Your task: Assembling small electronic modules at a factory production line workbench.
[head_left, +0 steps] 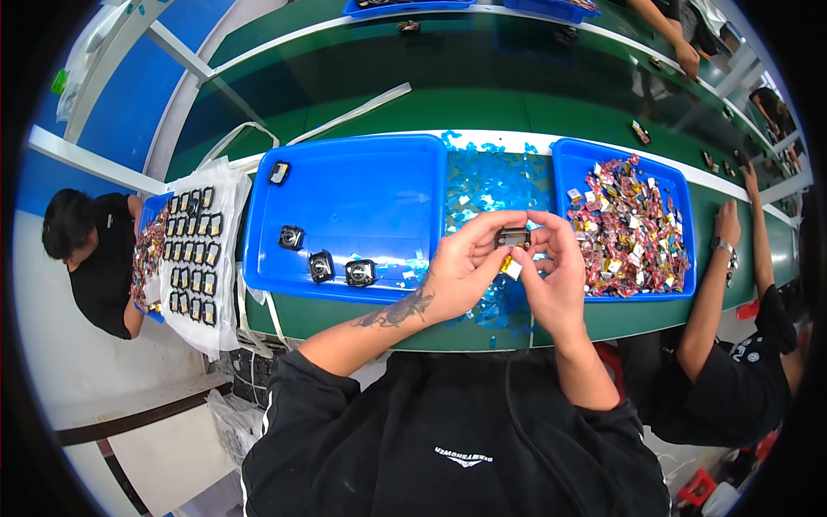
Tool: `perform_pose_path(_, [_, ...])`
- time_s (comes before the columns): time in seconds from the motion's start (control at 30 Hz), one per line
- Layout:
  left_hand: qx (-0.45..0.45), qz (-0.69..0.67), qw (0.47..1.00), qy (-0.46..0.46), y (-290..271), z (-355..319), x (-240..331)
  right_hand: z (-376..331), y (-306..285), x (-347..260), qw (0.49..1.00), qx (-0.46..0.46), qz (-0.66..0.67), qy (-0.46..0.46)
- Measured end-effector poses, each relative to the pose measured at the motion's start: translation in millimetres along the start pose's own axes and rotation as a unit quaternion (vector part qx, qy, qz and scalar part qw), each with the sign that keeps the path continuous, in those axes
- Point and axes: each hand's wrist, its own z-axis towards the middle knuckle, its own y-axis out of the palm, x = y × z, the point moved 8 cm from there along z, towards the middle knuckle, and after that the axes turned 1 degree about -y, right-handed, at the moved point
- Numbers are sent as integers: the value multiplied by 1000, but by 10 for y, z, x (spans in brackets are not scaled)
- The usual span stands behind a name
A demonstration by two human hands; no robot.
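Left hand: your left hand [461, 263] curls round the small black part [512, 238], fingers closed on its left end, so it stays steady above the bench.
Right hand: your right hand [551, 271] pinches the part's right end from the other side; a scrap of yellow-white wrapper [510, 267] hangs just below it.
Part: it is held up between both hands, over the heap of blue film scraps [487, 181], likely so that peelings drop there.
Left tray: the blue tray [362, 185] holds a few black parts [320, 265] along its near edge, within easy reach.
Right tray: the other blue tray [570, 155] is piled with wrapped pieces [629, 228], close to your right hand.
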Motion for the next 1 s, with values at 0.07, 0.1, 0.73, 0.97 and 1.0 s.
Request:
perform_pose_path(0.07, [9,4,1000,11,-50,-38,135,71,59,-38,998,-31,-45,-21])
perform_pose_path(0.1, [13,0,999,-39,-74,-88,148,136,55,-51,996,-63,-54,-25])
perform_pose_path(0.73, [65,632,772,12,-790,-464,717,2223,-521,355,938,-70,-339,-11])
perform_pose_path(0.97, [9,533,801,272,42,37,820,546,309,-115,924,-366,71,83])
perform_pose_path(1.0, [1,528,803,275,108,77,791,536,199,-124,942,-306,102,92])
